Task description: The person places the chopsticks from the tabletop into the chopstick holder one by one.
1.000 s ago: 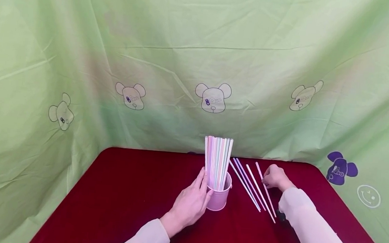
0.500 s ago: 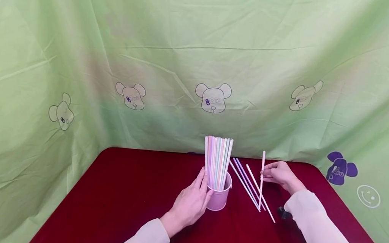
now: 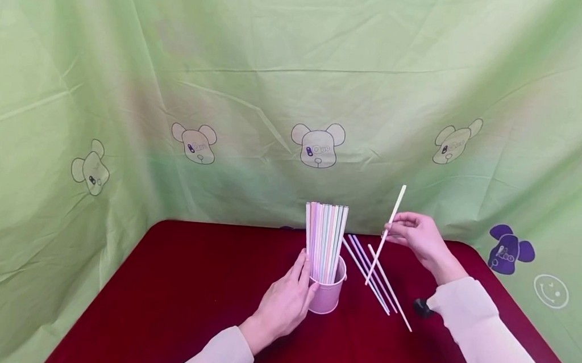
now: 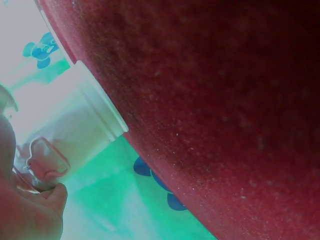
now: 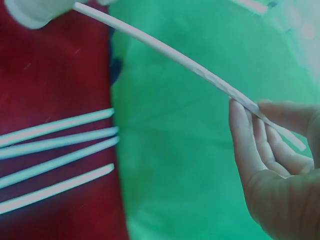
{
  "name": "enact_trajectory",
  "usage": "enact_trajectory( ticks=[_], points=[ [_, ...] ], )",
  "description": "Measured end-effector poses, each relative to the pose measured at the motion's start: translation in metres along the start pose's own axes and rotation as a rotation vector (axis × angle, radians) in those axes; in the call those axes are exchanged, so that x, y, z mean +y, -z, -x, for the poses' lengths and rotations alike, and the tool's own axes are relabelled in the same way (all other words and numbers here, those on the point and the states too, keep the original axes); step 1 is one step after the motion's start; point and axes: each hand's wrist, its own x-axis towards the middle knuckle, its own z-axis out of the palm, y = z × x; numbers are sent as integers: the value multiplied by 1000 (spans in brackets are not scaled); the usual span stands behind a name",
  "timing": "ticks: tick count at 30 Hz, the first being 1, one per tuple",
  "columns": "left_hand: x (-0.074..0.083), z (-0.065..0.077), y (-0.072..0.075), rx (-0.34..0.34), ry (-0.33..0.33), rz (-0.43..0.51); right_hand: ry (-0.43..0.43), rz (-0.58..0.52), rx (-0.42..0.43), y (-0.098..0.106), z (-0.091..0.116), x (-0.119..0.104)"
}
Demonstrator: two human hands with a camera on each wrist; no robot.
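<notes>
A bundle of pastel drinking straws (image 3: 324, 238) stands upright in a small pink pail (image 3: 325, 299). My left hand (image 3: 283, 303) holds the pail's left side, thumb at the front; the left wrist view shows the pail (image 4: 70, 107) with its wire handle (image 4: 64, 159) near my fingers. Above the table at the right, my right hand (image 3: 422, 240) pinches one pale straw (image 3: 398, 204) between thumb and fingers. That straw (image 5: 165, 47) tilts, its lower end pointing left toward the pail. Several loose straws (image 3: 398, 301) lie fanned out between the pail and my right forearm.
A dark red cloth (image 3: 184, 298) covers the table. Green fabric (image 3: 256, 99) printed with bear heads hangs behind and at both sides. A small black object (image 3: 422, 307) shows beneath the right wrist.
My right hand has lifted one straw off the table, raising it and tilting its top to the right. My left hand and the pail have stayed put.
</notes>
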Motion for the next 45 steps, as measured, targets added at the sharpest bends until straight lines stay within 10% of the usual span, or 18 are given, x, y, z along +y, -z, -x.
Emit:
enact_trajectory(
  ticks=[13, 45],
  points=[
    [-1, -1, 1, -10, 10, 2, 245, -53, 19, -42, 1, -43],
    [1, -1, 0, -27, 14, 1, 249, 535, -189, -83, 0, 18]
  ],
)
